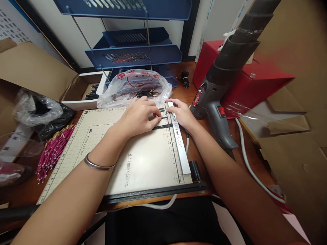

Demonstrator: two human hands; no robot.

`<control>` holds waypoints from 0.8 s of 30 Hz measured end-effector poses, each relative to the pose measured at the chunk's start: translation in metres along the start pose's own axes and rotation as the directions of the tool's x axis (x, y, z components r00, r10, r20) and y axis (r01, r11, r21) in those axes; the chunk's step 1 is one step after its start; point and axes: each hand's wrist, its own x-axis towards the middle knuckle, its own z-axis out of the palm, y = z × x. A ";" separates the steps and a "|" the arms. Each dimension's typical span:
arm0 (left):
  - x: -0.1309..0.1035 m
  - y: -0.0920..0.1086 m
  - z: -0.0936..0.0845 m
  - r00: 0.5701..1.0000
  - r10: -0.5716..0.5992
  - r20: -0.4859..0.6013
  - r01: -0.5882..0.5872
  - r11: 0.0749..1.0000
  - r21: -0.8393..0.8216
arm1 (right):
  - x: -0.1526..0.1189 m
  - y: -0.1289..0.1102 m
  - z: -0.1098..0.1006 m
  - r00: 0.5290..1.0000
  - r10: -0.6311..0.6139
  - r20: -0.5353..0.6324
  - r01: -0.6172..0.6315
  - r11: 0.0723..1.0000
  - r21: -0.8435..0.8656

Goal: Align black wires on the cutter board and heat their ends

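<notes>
A cream paper cutter board (143, 160) lies on the table, with a white strip (181, 146) along its right side. Several thin black wires (163, 126) lie across the board and reach the strip. My left hand (140, 117) rests over the board, thumb and forefinger pinched together at the wires; what is between the fingertips is too small to make out. My right hand (181, 114) is at the far end of the strip, its thumb on top and its fingers around the far edge.
A heat gun (219, 112) stands right of the cutter, before a red box (265, 78). Behind are a plastic bag (138, 81) and blue trays (135, 56). Magenta wires (56, 149) lie left, near a black bag (61, 119). A white cable (246, 160) runs at right.
</notes>
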 end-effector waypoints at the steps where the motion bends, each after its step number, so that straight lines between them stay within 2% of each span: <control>1: 0.000 0.000 0.000 1.000 -0.005 -0.006 0.005 1.000 0.021 | 0.000 0.000 0.000 1.000 -0.001 0.006 0.001 1.000 0.002; 14: 0.000 -0.001 -0.001 0.997 -0.068 -0.033 0.070 0.995 0.075 | -0.004 -0.002 -0.006 0.996 -0.046 0.072 0.048 0.999 -0.026; 24: 0.000 0.000 -0.001 0.995 -0.097 -0.008 0.098 0.993 0.059 | -0.005 -0.001 -0.006 0.996 -0.074 0.052 0.078 0.992 -0.094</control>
